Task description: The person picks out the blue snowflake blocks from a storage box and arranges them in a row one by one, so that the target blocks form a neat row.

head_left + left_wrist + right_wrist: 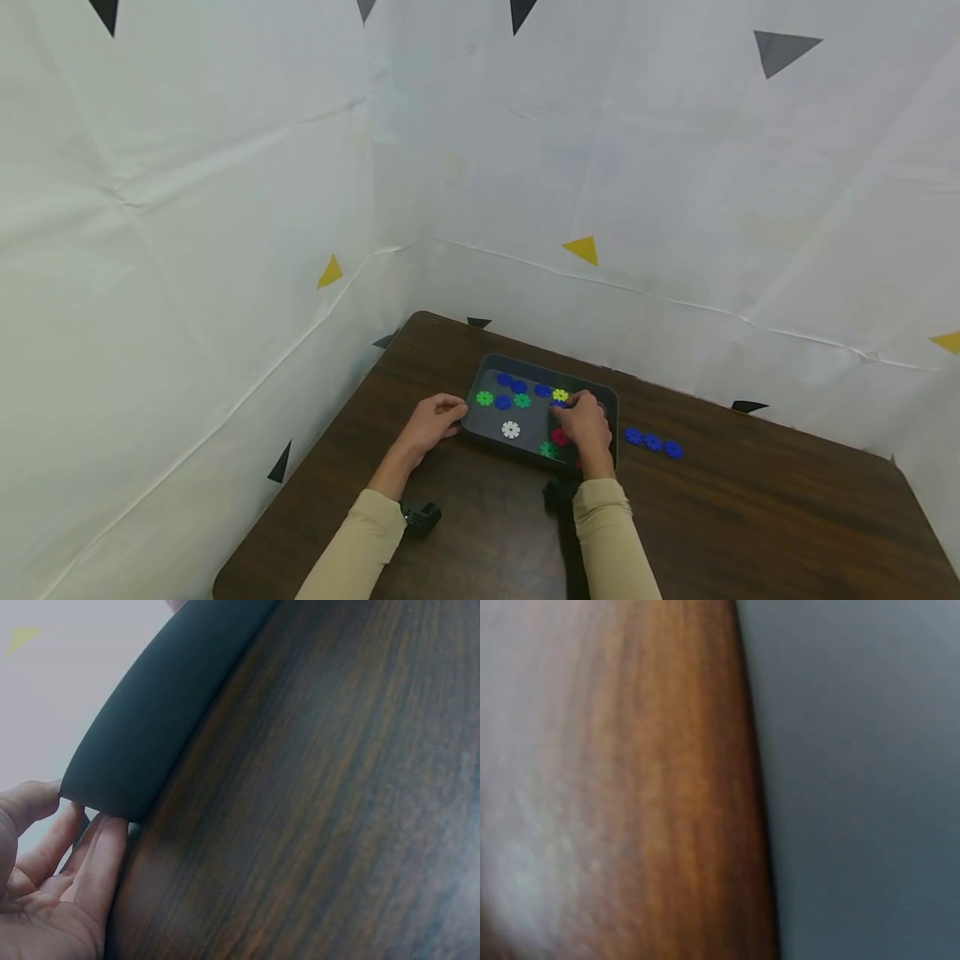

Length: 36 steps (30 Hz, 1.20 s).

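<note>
A dark grey tray (491, 363) with flower-shaped notched plastic discs in it sits on the wooden table. My left hand (431, 425) holds the tray's near left corner. In the left wrist view, the thumb of that hand (56, 877) is at the rim and its fingertips touch the wall lower down. Over the right part of the tray, my right hand (587, 423) reaches down, thumb and index finger around a blue disc (558, 404). A yellow disc (560, 395) lies just beyond those fingertips, and a red disc (558, 437) lies beside the hand, which partly hides that area.
In the tray are also a white disc (511, 430), green discs (485, 398) and several blue discs (503, 402). Three blue discs (653, 442) lie in a row on the table (750, 492) right of the tray. White sheeting (637, 167) hangs behind and to the left.
</note>
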Available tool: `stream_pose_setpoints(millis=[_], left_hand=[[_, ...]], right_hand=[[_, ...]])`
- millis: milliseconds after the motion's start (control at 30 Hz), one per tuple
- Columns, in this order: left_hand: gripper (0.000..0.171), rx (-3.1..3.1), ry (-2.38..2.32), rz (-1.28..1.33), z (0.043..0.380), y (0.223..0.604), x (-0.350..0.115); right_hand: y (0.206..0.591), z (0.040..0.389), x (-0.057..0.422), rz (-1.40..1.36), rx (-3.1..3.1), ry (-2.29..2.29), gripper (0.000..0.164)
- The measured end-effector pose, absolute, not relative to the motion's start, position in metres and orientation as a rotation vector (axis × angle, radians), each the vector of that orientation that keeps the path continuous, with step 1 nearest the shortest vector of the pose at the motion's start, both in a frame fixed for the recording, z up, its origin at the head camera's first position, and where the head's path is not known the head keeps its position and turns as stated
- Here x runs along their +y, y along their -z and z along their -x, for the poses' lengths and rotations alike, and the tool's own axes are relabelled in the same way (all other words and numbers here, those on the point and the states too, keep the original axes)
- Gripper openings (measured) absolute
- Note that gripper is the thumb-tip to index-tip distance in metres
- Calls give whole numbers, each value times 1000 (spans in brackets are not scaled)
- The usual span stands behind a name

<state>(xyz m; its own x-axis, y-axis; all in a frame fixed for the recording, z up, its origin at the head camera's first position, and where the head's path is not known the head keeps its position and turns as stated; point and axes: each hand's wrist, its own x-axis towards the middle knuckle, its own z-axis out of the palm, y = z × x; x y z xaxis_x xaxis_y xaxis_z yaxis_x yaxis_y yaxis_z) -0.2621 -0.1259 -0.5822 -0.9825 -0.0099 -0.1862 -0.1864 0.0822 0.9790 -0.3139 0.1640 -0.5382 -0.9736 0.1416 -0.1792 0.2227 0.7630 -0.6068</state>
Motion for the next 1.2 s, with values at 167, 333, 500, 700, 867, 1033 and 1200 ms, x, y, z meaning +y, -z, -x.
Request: stream_pose_setpoints(millis=[167, 333, 500, 700, 867, 1033, 1200], left_hand=[[35, 2216, -2033, 197, 263, 581, -124], [34, 2219, -2023, 207, 263, 581, -123], [33, 2220, -2034, 202, 265, 581, -122], [30, 2219, -2038, 210, 270, 581, -122], [31, 2219, -2046, 211, 274, 579, -121], [30, 2227, -2048, 205, 275, 579, -123], [31, 2237, -2067, 188, 276, 581, -126]], right_hand=[[535, 314, 168, -281, 2860, 1005, 30], [532, 312, 173, -269, 2874, 1012, 23], [530, 310, 176, -202, 2886, 1003, 21], [528, 309, 178, -128, 2923, 1008, 17], [526, 305, 179, -144, 2958, 1070, 15], [524, 299, 180, -156, 2974, 1109, 16], [520, 293, 185, -162, 2994, 1169, 18]])
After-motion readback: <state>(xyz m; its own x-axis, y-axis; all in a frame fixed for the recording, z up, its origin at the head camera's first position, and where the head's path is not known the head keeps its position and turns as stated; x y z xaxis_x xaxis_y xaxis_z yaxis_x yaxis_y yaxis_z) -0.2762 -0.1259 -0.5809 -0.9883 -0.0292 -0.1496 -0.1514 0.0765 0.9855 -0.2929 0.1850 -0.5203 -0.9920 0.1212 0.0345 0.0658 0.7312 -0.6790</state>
